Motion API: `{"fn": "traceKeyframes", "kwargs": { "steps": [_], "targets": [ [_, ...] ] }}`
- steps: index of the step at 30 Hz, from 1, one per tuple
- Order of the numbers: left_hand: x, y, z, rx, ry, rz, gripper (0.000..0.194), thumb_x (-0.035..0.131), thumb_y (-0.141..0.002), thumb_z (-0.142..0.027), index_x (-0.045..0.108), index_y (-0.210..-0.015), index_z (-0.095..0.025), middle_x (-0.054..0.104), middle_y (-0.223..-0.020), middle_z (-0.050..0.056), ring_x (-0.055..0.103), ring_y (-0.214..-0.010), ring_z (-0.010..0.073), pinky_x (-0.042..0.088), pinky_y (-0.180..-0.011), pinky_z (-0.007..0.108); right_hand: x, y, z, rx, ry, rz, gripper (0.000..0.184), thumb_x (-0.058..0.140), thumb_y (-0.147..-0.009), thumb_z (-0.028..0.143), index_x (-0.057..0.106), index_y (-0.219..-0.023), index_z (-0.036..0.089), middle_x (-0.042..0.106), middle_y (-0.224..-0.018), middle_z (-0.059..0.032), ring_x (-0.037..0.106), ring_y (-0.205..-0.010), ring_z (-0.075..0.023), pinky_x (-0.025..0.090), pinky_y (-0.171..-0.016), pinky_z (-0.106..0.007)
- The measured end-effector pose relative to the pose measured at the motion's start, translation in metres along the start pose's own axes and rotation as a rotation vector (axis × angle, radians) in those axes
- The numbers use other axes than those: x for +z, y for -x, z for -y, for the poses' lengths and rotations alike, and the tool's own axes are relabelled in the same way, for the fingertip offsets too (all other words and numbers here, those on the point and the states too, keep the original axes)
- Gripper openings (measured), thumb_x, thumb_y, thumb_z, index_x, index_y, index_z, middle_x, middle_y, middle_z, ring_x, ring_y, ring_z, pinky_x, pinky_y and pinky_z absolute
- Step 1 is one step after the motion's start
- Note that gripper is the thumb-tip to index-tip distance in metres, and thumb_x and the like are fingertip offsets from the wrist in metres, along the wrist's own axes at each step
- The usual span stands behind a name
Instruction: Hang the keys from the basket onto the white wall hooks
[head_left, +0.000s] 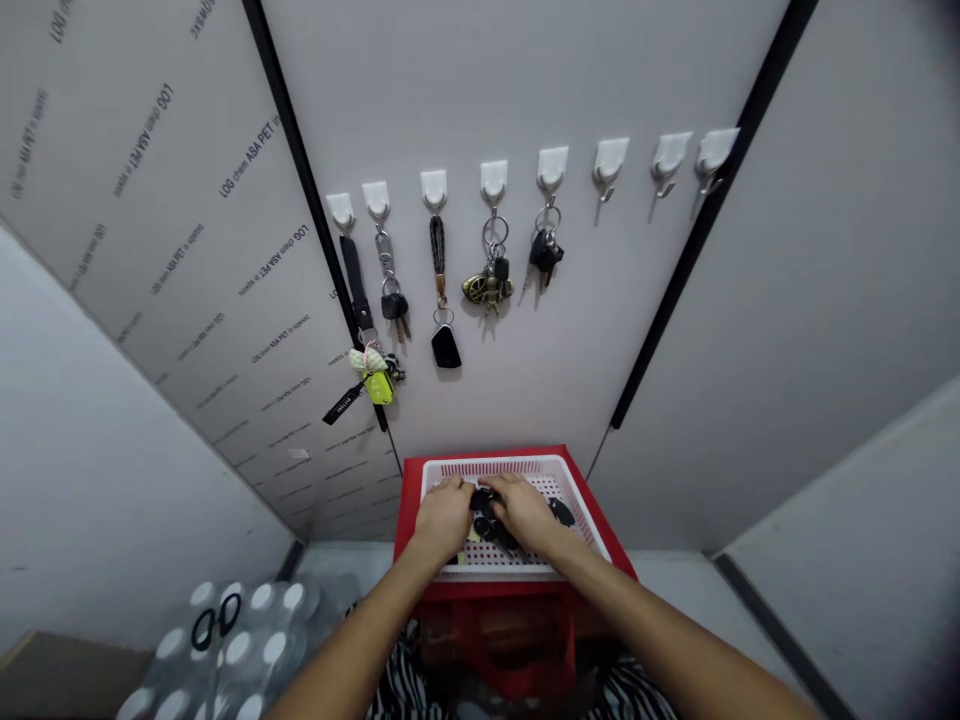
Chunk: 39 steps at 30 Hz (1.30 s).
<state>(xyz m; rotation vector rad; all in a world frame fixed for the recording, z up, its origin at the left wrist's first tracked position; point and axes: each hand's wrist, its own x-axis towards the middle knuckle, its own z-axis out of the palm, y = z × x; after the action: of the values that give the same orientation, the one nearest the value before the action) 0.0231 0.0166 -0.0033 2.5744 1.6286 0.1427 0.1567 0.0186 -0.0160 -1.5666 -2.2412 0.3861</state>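
Note:
My left hand (448, 515) and my right hand (519, 508) are both inside a white plastic basket (504, 574). Between them is a bunch of black keys (491, 530), with the fingers of both hands closed on its upper part. Another black key piece (561, 512) lies just right of my right hand. Something pale yellow shows beside my left hand, partly covered. The basket rests on a red box (414, 490). My fingers hide some of the basket's contents.
White hooks (493, 180) run across the wall panel. Key sets hang from the left ones, including a yellow-green key fob (379, 388) and a black fob on a braided strap (446, 346). Wrapped bottles (238, 648) with black-handled scissors (216, 622) stand at lower left.

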Motion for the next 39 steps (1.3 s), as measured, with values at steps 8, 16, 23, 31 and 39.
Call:
{"fn": "traceKeyframes", "kwargs": {
  "steps": [8, 16, 23, 31, 39],
  "targets": [
    [0.004, -0.001, 0.002, -0.073, 0.032, -0.018, 0.025, 0.025, -0.073, -0.018, 0.044, -0.089, -0.017, 0.051, -0.088, 0.006, 0.047, -0.081, 0.0165, 0.036, -0.068, 0.028, -0.008, 0.006, 0.002, -0.030, -0.139, -0.151, 0.023, 0.036, -0.066, 0.013, 0.056, -0.075, 0.018, 0.053, -0.080, -0.0041, 0.045, -0.079, -0.0131, 0.033, -0.074, -0.024],
    [0.004, -0.001, 0.000, -0.120, 0.093, -0.054, 0.025, 0.026, -0.073, -0.015, 0.045, -0.088, -0.017, 0.053, -0.088, 0.006, 0.048, -0.082, 0.0161, 0.036, -0.070, 0.027, -0.007, 0.017, 0.002, -0.070, 0.068, 0.078, 0.018, 0.041, -0.061, 0.017, 0.058, -0.067, 0.016, 0.055, -0.070, -0.0058, 0.047, -0.071, -0.0149, 0.034, -0.065, -0.024],
    [-0.003, -0.001, 0.002, -0.074, 0.456, -0.181, 0.021, 0.034, -0.070, -0.019, 0.048, -0.085, -0.017, 0.052, -0.090, 0.004, 0.045, -0.086, 0.0133, 0.034, -0.076, 0.026, -0.021, 0.012, -0.005, 0.018, -0.335, 0.002, 0.017, 0.039, -0.065, 0.020, 0.055, -0.061, 0.015, 0.054, -0.061, -0.0019, 0.046, -0.059, -0.0104, 0.034, -0.058, -0.021],
    [-0.030, -0.018, -0.032, 0.081, 1.308, -0.066, 0.026, 0.042, -0.066, -0.021, 0.049, -0.090, -0.014, 0.054, -0.091, 0.004, 0.046, -0.086, 0.0117, 0.034, -0.078, 0.024, -0.068, 0.001, 0.003, 0.133, -0.784, -0.101, 0.016, 0.046, -0.061, 0.027, 0.053, -0.061, 0.013, 0.047, -0.048, 0.0036, 0.041, -0.045, -0.0059, 0.034, -0.047, -0.018],
    [-0.103, -0.063, -0.079, 0.099, 1.519, -0.106, 0.019, 0.042, -0.066, -0.020, 0.049, -0.079, -0.010, 0.052, -0.068, 0.002, 0.045, -0.052, 0.0054, 0.038, -0.052, 0.019, -0.163, -0.017, 0.007, 0.141, -0.927, -0.348, 0.017, 0.052, -0.055, 0.027, 0.052, -0.062, 0.012, 0.048, -0.045, 0.0044, 0.043, -0.041, -0.0055, 0.038, -0.045, -0.020]
  ]
}}
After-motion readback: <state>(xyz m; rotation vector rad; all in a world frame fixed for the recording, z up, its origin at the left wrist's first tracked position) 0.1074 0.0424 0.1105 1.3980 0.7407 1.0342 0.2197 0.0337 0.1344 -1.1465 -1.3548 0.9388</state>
